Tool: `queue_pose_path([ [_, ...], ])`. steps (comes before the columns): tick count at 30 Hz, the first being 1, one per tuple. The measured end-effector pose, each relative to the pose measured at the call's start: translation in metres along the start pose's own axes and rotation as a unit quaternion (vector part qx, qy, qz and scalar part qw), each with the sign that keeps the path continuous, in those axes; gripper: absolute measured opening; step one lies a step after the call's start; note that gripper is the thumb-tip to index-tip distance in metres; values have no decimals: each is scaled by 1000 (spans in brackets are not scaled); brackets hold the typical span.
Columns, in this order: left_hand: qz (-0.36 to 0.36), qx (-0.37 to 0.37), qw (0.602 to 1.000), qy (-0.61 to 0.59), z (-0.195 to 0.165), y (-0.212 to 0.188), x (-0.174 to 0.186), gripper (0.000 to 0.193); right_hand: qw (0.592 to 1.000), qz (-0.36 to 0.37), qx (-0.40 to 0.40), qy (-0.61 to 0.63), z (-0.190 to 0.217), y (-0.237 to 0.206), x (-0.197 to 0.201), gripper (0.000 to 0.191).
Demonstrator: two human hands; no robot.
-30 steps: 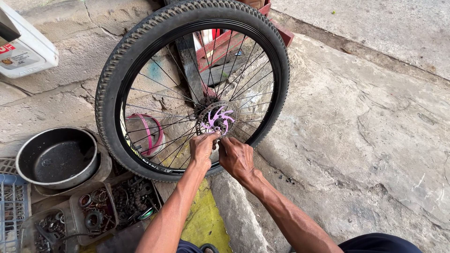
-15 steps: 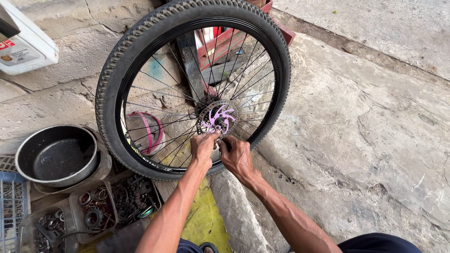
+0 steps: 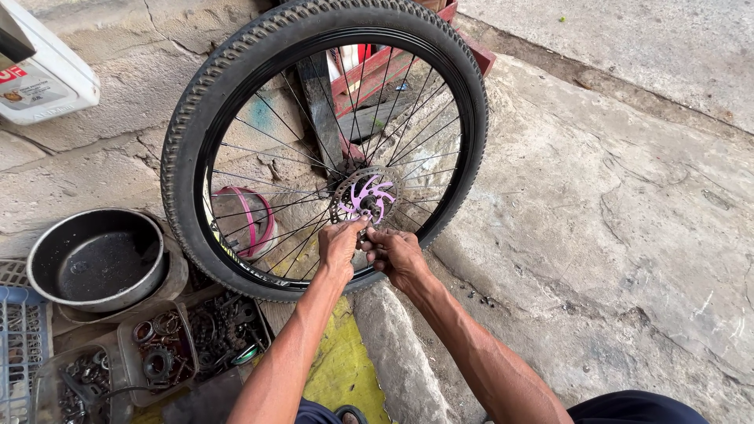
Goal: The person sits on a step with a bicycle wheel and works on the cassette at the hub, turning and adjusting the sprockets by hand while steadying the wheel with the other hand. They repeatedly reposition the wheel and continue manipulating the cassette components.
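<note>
I see my left hand [image 3: 340,242] pinched at the lower edge of the brake disc [image 3: 364,196], its fingers curled nearly closed around something small at the hub; what exactly sits between them I cannot tell. My right hand [image 3: 397,253] is just beside it, touching the left, its fingers also curled tight on a small part below the disc. The disc, silver with a purple centre, sits in the middle of the bicycle wheel [image 3: 322,141], which stands upright on the concrete floor [image 3: 613,204].

Left of the wheel lies a black pan [image 3: 96,257]. Below the pan, near the wheel's lower rim, are clear trays of rusty parts [image 3: 169,353] and a blue basket [image 3: 20,353] at the far edge. A pink-banded object [image 3: 245,221] shows through the spokes, behind the wheel. A white canister [image 3: 43,74] stands well above and left of the wheel, and red wooden planks [image 3: 377,74] lie behind its top. Nothing stands between my hands and the disc.

Since half a second ago, both hands have stayed at the disc's lower edge, barely shifting.
</note>
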State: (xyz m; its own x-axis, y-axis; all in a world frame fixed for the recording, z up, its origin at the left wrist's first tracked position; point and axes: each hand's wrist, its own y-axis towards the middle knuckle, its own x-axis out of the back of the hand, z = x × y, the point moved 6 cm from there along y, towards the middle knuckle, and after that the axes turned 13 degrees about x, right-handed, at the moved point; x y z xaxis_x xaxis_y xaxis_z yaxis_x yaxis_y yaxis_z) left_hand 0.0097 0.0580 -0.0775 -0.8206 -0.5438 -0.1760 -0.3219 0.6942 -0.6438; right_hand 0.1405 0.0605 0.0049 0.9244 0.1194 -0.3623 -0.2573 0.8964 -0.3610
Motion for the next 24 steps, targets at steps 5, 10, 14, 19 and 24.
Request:
queue_pose_path([
  [5, 17, 43, 999, -28, 6, 3, 1, 8, 998, 6, 3, -66, -1, -1, -2, 18],
  [10, 1, 5, 1000, -8, -1, -3, 0, 9, 966, 22, -125, 225, -12, -2, -14, 18],
  [14, -15, 45, 999, 21, -2, -9, -3, 12, 924, 28, -168, 342, -10, -3, -16, 15],
  [19, 5, 57, 998, 15, -1, -8, -4, 14, 924, 48, -166, 341, -7, -5, -20, 16],
  [24, -8, 25, 999, -27, 7, 8, 1, 8, 999, -6, -16, -37, 0, -8, -1, 27],
])
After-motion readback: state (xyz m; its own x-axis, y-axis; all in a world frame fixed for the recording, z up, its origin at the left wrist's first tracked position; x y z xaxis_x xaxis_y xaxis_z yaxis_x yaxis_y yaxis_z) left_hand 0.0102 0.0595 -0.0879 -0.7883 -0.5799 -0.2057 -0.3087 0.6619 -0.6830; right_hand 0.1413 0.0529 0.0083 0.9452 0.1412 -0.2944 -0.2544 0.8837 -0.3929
